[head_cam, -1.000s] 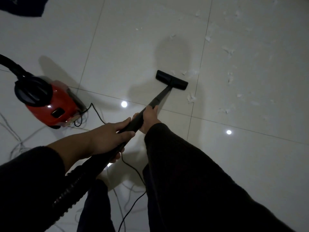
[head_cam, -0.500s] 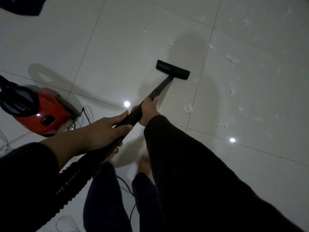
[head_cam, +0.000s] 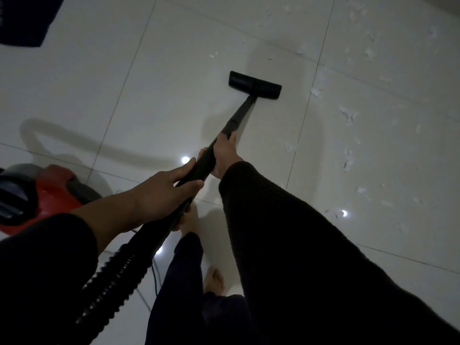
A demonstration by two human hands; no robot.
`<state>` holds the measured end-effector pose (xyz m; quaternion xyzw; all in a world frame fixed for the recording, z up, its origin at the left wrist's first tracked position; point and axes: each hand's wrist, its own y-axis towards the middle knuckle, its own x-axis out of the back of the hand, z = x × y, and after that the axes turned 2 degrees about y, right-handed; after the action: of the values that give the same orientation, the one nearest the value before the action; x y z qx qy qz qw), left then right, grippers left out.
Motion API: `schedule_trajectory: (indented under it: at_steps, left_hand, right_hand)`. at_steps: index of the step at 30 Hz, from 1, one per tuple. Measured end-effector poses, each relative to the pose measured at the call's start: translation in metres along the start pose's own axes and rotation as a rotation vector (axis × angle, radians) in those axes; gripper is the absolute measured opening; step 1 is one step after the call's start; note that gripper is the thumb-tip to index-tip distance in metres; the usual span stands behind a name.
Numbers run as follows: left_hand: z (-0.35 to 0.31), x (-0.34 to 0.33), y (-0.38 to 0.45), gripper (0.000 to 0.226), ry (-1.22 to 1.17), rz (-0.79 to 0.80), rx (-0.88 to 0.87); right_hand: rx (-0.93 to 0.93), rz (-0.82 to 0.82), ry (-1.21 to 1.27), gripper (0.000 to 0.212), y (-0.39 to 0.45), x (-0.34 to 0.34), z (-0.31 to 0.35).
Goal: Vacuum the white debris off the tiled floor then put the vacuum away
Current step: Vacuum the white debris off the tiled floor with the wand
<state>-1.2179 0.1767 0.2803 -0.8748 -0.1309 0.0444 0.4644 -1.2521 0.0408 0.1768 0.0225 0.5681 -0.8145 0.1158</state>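
On the tiled floor [head_cam: 174,70], ahead of us and slightly right, the nozzle [head_cam: 255,85] sits flat, its long axis running left to right and a little away, square across the wand [head_cam: 239,118]. The wand slants back from the nozzle toward us and to the left, and both our hands are on it. Our right hand [head_cam: 225,155] is the forward one, nearer the nozzle, its fingers wrapped shut round the wand; our left hand [head_cam: 159,192] grips lower, where the wand meets the ribbed hose [head_cam: 112,277], fingers closed over the top of it.

The debris [head_cam: 348,115] — pale scraps, hard to tell apart in the dim light — lies scattered to the right of the nozzle, beyond the grout line, in a band running from far right to near right. The nearest scrap [head_cam: 315,92] is just beside the nozzle's right end, not touching it. So the work lies to the right of our right hand; we judge the next sweep must swing the nozzle rightward across that line, with the right hand steering and the left following. Most of the debris appears uncollected.

The red vacuum [head_cam: 49,192] sits at our left, partly out of view. A dark mat [head_cam: 27,18] lies in the far left corner. One bare foot [head_cam: 214,280] shows below the wand.
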Motion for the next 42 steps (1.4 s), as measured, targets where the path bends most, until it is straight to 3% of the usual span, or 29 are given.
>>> schedule_trajectory:
  at_steps: [13,42]
  left_hand:
    - [-0.089,0.079,0.047,0.056,0.029,0.032,0.023]
    - [-0.291,0.16,0.214,0.058,-0.068,-0.007,0.052]
  right_hand:
    - [-0.007,-0.042,-0.013,0.058,0.031,-0.084,0.079]
    - [0.014,0.026,-0.062,0.061,0.173,-0.192,0.304]
